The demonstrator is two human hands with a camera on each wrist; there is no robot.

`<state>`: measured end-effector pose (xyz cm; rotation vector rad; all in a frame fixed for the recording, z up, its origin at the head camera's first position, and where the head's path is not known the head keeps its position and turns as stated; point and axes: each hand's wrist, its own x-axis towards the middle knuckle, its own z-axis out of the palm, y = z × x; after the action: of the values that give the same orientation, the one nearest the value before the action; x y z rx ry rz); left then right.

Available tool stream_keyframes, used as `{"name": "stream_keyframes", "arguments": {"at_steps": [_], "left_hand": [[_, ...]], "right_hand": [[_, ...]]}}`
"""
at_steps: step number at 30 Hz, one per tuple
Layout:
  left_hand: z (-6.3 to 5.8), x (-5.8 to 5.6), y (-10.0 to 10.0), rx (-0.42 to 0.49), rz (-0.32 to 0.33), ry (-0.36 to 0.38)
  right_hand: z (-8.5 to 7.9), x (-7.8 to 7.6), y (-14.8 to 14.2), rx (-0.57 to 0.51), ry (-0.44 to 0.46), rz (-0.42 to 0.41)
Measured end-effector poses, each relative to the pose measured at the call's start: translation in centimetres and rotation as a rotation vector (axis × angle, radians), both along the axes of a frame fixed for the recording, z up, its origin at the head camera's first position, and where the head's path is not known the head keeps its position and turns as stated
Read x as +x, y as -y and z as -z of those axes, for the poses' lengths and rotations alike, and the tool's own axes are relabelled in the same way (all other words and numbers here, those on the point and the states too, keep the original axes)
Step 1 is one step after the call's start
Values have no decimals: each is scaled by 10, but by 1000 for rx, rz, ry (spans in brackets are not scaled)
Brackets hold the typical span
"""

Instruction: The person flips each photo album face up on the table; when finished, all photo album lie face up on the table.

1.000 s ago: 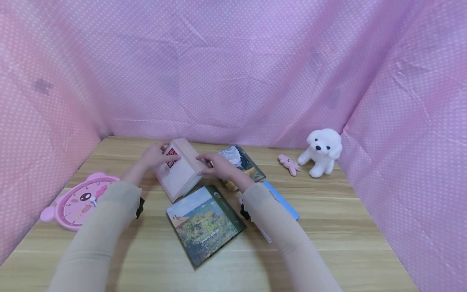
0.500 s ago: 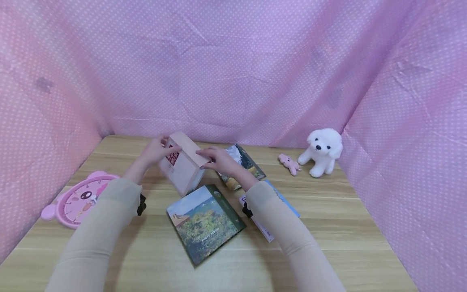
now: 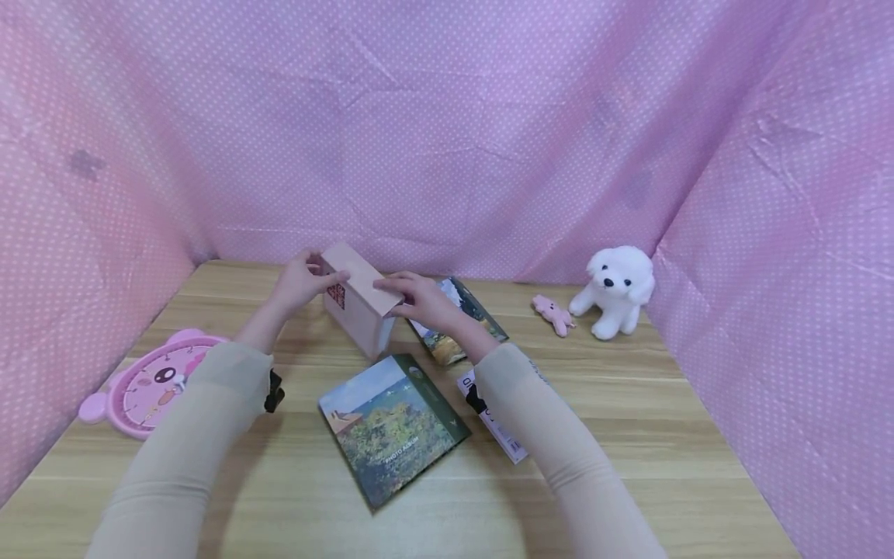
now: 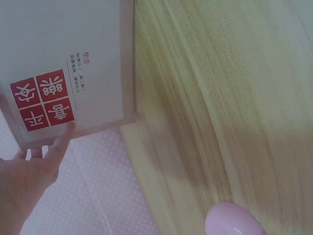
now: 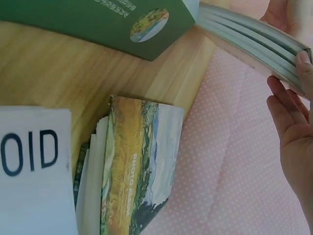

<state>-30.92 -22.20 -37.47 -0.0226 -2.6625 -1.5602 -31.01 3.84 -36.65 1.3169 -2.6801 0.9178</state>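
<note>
A thick pale pink book [image 3: 362, 322] with red squares of white characters on its cover stands tilted near the back of the table, narrow side up. My left hand [image 3: 296, 287] grips its far left end, thumb on top. At the opposite end, my right hand [image 3: 422, 301] pinches the upper edge between thumb and fingers. The left wrist view shows the left hand [image 4: 29, 181] at the cover's edge. In the right wrist view, page edges show between the covers beside my right hand [image 5: 298, 132]. A landscape photo album [image 3: 394, 435] lies just in front of the book.
Another painted photo album [image 3: 478, 310] lies behind my right hand. A white box [image 3: 499, 431] sits partly under my right forearm. A pink clock [image 3: 150, 388] is at left, partly behind my sleeve. A white plush dog [image 3: 615, 299] and small pink plush [image 3: 554, 314] stand back right.
Both hands have raised and turned the pink book from a leaning position to a steeper one, shifting it slightly back and right. My right sleeve now covers most of the blue item.
</note>
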Motion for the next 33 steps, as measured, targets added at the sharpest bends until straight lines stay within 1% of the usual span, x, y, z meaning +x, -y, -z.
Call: {"name": "stream_keyframes", "arguments": {"at_steps": [4,9,13,18,23,26,30,33], "left_hand": [[0,0,-1,43,16,0],[7,-1,2,114,43,-16],[13,-3,5,135,50,-32],[15,-3,5,154,46,-34],[13,-4,6,136,44,-31],[12,-2,9,113,57,-26],[10,3,15,59,70,-21],[8,6,19,-9,68,-44]], "right_hand": [[-1,0,0,-8,-18,-12],[-3,2,2,-10,-10,-34],[-2,1,4,-21,-9,-58],[1,1,5,-70,8,-91],[4,1,6,-108,64,-94],[8,1,7,-126,131,-87],[11,5,8,-132,204,-72],[12,8,9,-137,240,-72]]}}
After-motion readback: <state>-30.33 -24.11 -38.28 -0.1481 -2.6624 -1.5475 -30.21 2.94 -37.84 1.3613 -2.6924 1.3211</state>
